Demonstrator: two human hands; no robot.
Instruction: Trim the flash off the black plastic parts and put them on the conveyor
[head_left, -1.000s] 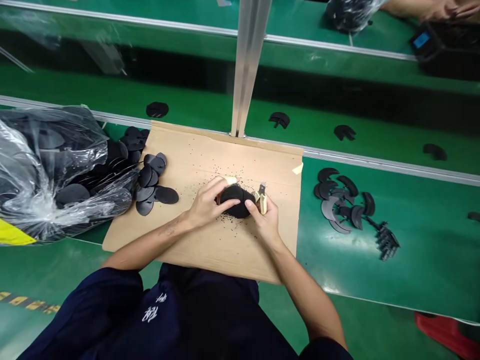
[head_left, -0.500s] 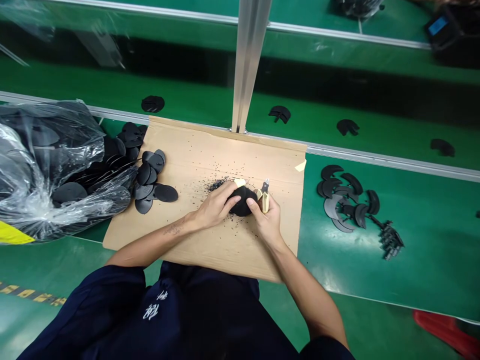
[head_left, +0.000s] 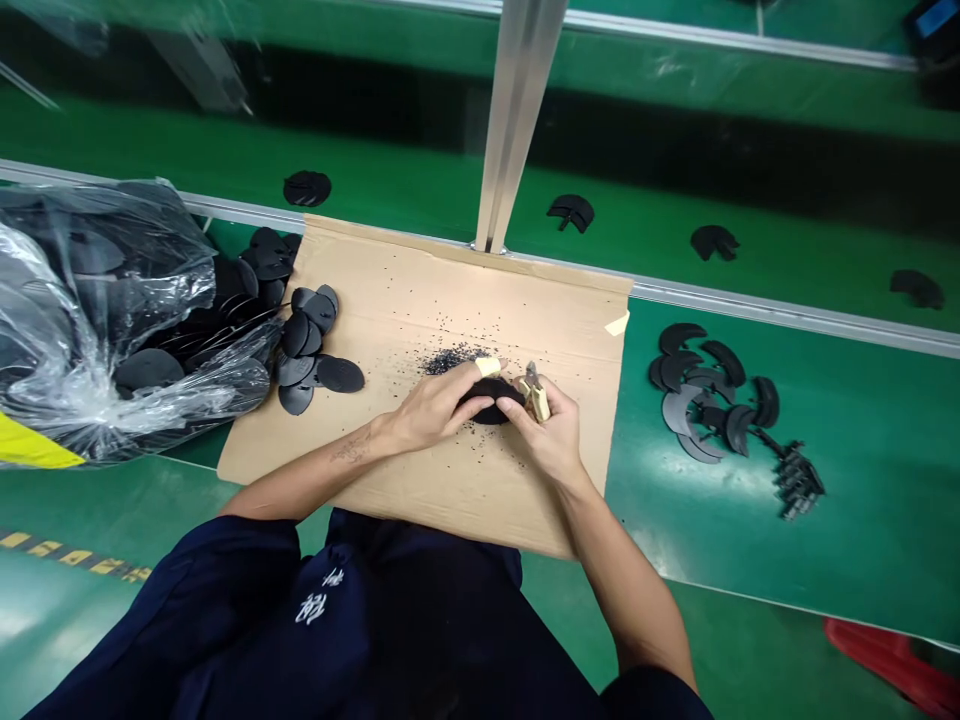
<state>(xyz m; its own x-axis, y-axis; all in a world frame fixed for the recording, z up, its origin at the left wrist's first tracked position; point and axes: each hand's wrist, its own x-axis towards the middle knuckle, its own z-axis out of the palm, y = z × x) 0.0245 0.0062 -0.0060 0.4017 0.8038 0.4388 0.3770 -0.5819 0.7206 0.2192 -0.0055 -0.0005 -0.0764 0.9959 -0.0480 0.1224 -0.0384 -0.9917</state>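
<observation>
Between my two hands is a round black plastic disc [head_left: 491, 402], held above the cardboard sheet [head_left: 420, 480]. My left hand [head_left: 431, 408] grips its left edge, thumb on the near side; a yellowish wrap covers one finger. My right hand [head_left: 553, 432] pinches the right edge with the thumb and also keeps a pair of cutting pliers [head_left: 537, 395] with pale yellow handles in the palm, jaws pointing away from me. A heap of tiny black scraps [head_left: 450, 360] lies just beyond the disc, with loose bits scattered around.
On the left, a clear plastic bag [head_left: 105, 410] spills black discs [head_left: 341, 374] onto the cardboard. Curved black pieces [head_left: 682, 410] and a bundle of small black parts [head_left: 799, 480] lie on the green table at right. A metal post [head_left: 517, 130] rises behind the cardboard.
The disc is tipped, now showing as a flatter oval. The pliers have swung slightly within my right hand. The whole view has shifted a little.
</observation>
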